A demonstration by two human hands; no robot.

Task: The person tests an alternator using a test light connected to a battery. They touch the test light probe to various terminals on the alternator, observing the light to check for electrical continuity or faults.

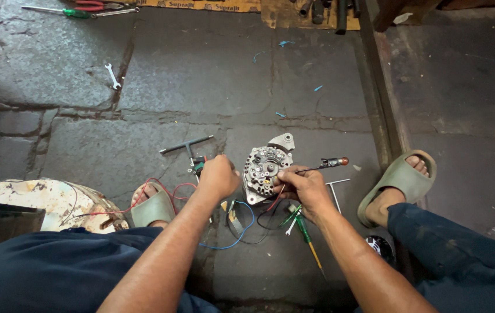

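Alternator (265,168): sitting on the stone floor (201,75) right between my feet, standing on edge with the back face and all its terminals turned up at me, mounting ear pointing away.
Left hand (219,177): curled into a loose fist against the alternator's left side, steadying it. Can't really tell if there's anything pinched in there, my knuckles hide it.
Right hand (301,185): fingers closed around the thin shaft of a probe tool (323,166), tip poked onto the alternator's back, dark handle with a reddish end sticking out to the right.
Wires (241,229): red, blue and black ones looping on the floor just under both hands, the red one trailing off left past my sandal (153,207).
T-handle wrench (188,146): lying just left of the alternator, behind my left hand.
Green screwdriver (306,235): on the floor under my right wrist, next to a small spanner.
Further out: small wrench (112,76) well away on the slab, pliers (93,6) and a second green screwdriver along the top edge.
Old tin (56,200): battered whitish thing by my left knee.
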